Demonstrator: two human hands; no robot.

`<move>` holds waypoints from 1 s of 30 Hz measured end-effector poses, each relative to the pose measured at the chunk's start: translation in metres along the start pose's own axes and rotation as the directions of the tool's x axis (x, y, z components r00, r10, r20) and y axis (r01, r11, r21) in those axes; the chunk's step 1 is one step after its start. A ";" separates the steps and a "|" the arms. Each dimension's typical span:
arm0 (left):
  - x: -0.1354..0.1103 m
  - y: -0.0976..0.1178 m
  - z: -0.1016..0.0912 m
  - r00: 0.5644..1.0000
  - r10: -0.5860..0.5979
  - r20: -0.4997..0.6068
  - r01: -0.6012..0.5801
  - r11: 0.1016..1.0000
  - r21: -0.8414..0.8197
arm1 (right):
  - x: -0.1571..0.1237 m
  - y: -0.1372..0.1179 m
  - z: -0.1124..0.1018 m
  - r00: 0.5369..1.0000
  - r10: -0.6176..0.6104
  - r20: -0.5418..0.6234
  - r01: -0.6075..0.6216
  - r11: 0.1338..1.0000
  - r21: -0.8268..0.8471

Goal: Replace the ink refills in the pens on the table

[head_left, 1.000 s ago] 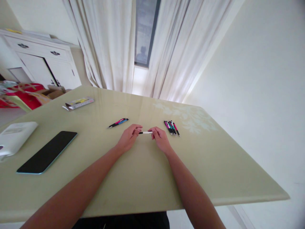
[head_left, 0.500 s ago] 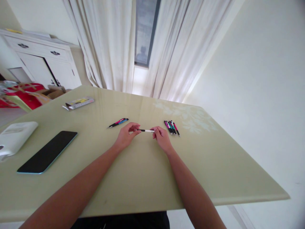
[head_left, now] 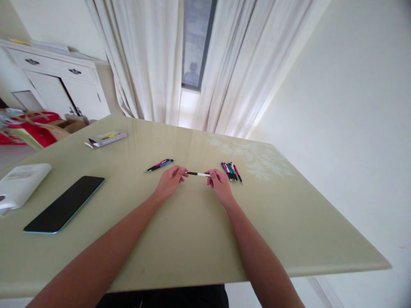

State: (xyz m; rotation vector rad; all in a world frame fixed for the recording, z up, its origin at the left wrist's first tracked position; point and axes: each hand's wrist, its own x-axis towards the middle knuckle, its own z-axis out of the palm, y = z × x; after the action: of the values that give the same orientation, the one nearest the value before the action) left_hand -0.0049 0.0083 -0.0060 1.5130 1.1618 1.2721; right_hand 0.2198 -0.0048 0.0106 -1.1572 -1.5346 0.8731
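A black-and-white pen (head_left: 198,174) lies level between my two hands, just over the table (head_left: 189,239). My left hand (head_left: 172,179) pinches its dark end between thumb and fingers. The white end sits in the closed fingers of my right hand (head_left: 219,184). Beyond my left hand, a pink and a blue pen (head_left: 159,165) rest side by side. Several coloured pens (head_left: 231,172) are bunched together just to the right of my right hand.
On the left are a dark-screened phone or tablet (head_left: 66,204) and a white device (head_left: 24,184). An opened small carton (head_left: 106,139) lies farther back. Curtains (head_left: 147,60) and a white cabinet (head_left: 61,81) stand behind the table; a wall (head_left: 353,107) is on the right.
My left fingers have closed from a looser hold to a pinch on the pen's dark end. My right hand and the pen have shifted slightly right.
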 end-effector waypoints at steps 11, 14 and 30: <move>-0.002 0.001 -0.001 0.997 0.028 0.076 -0.037 0.993 0.116 | -0.001 -0.004 0.000 1.000 0.003 -0.027 -0.002 1.000 0.012; -0.002 0.002 -0.001 0.997 0.047 0.069 -0.056 0.989 0.135 | 0.000 -0.003 0.000 0.999 0.002 -0.036 -0.001 1.000 0.014; -0.003 0.006 0.000 0.990 0.028 0.137 -0.056 0.978 0.200 | 0.000 -0.004 -0.001 0.998 -0.035 -0.050 0.036 0.999 0.036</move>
State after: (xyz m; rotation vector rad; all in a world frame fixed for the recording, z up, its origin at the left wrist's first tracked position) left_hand -0.0047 0.0036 -0.0013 1.7530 1.2064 1.0865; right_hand 0.2199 -0.0059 0.0140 -1.1139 -1.4884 0.8395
